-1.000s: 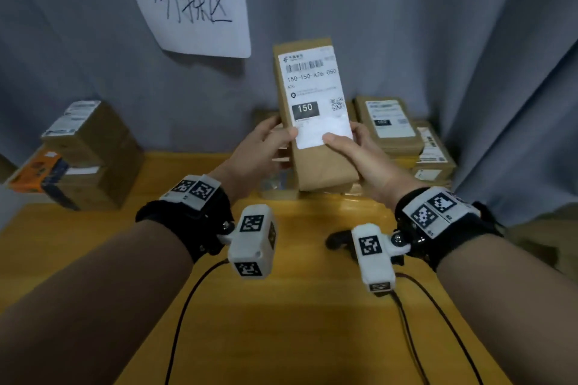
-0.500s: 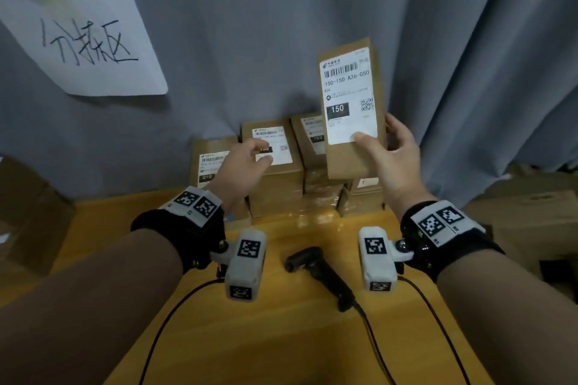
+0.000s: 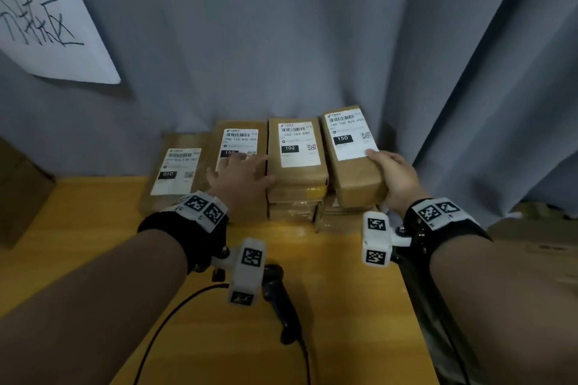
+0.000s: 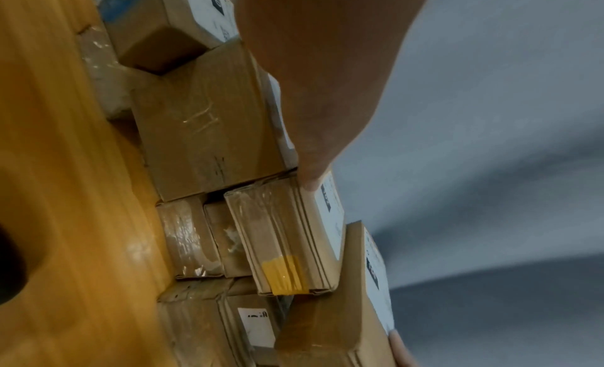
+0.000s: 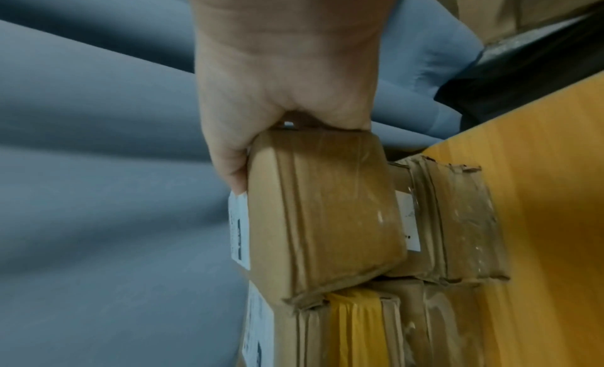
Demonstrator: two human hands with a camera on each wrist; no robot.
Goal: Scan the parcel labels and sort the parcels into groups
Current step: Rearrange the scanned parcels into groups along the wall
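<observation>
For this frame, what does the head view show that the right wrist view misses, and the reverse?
Only the head view shows the left hand resting flat on a parcel labelled 150, the 102 parcel, the 010 parcel, the scanner on the table, and the handwritten sign.

Only the right wrist view shows the held parcel's taped near end and the boxes stacked beneath it.

Both show the right hand gripping the held parcel, and the grey curtain.
</observation>
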